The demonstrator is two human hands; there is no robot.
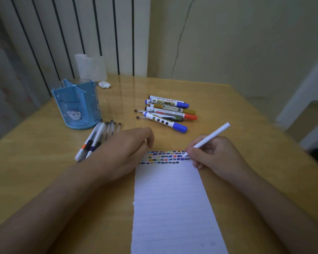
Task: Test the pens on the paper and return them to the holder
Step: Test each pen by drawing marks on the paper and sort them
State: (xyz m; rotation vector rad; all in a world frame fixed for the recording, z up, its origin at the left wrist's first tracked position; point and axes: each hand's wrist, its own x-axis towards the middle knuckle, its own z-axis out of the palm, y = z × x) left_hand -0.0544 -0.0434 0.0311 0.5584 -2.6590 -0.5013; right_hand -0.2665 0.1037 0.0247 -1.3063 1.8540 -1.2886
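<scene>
The white pen (pixel 207 140) slants up and away to the right out of the right hand (pixel 215 156) that grips it, its tip touching the lined paper (pixel 171 208) just left of the fingers, among rows of small coloured test marks (pixel 163 157) along the sheet's top edge. Beyond the grip lies a heap of capped markers (pixel 168 111). Far left of it stands the blue divided holder (pixel 77 105), upright, with thin pens (pixel 94 141) lying at its foot.
</scene>
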